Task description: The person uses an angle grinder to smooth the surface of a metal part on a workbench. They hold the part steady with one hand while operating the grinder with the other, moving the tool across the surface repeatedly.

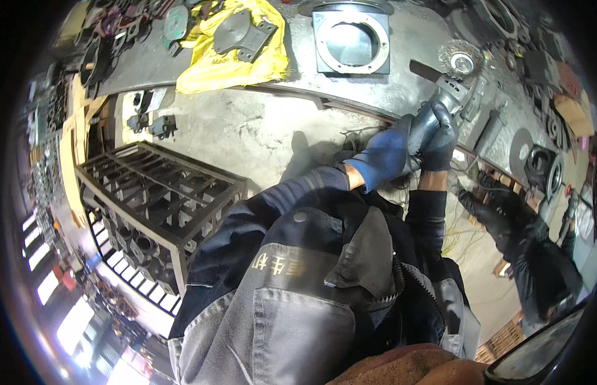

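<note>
Both hands, in blue and black work gloves, are closed round an angle grinder [454,92] at the bench's near edge. My left hand [387,153] wraps the rear of its body. My right hand [437,144] grips farther forward, close behind the metal gear head. A round wire brush wheel [462,59] is fitted on the grinder's head and lies over the metal bench top [407,38]. Whether the wheel spins I cannot tell. Left of the grinder stands a square metal housing [321,48] with a large round opening, apart from the brush.
A yellow sack [273,64] with a flat metal casting [234,33] lies on the bench at left. A dark metal rack [176,234] of parts stands on the floor to my left. Rightward are a grey disc [520,149] and another person [536,256] in dark clothes.
</note>
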`<state>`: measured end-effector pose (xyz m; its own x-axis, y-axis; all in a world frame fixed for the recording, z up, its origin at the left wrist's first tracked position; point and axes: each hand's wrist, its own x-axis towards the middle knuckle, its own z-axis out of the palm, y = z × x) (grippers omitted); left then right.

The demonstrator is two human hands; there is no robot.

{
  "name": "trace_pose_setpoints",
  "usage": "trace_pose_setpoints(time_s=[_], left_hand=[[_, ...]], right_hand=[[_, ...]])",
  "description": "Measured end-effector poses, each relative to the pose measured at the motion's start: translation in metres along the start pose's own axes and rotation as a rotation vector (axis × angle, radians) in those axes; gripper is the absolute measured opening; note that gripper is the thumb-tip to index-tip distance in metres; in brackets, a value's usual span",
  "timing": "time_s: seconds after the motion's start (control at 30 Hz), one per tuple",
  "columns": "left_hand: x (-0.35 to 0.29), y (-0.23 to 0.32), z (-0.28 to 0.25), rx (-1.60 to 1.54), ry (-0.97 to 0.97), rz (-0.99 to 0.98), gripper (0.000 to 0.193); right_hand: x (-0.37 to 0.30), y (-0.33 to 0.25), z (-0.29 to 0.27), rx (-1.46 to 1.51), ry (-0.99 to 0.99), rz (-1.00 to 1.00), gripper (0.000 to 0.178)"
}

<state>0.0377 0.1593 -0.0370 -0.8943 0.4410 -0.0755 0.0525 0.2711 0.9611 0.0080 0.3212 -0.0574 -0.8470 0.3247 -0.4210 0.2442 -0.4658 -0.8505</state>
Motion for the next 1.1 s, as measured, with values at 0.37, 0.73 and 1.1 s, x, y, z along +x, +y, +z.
trace_pose_setpoints(time_s=[0.37, 0.73, 1.1], left_hand=[[-0.062, -0.001, -0.038, -0.398, -0.282, -0.059, 0.081], [-0.062, -0.019, 0.038, -0.501, 0.093, 0.056, 0.072], [-0.052, -0.012, 0.085, -0.163, 0.230, -0.047, 0.075]], right_hand=[[-0.108, 0.001, 0.044, 0.142, 0.045, -0.016, 0.055], [-0.095, -0.002, 0.015, -0.201, -0.063, -0.135, 0.046], [-0.044, -0.009, -0.031, -0.490, -0.175, -0.183, 0.040]])
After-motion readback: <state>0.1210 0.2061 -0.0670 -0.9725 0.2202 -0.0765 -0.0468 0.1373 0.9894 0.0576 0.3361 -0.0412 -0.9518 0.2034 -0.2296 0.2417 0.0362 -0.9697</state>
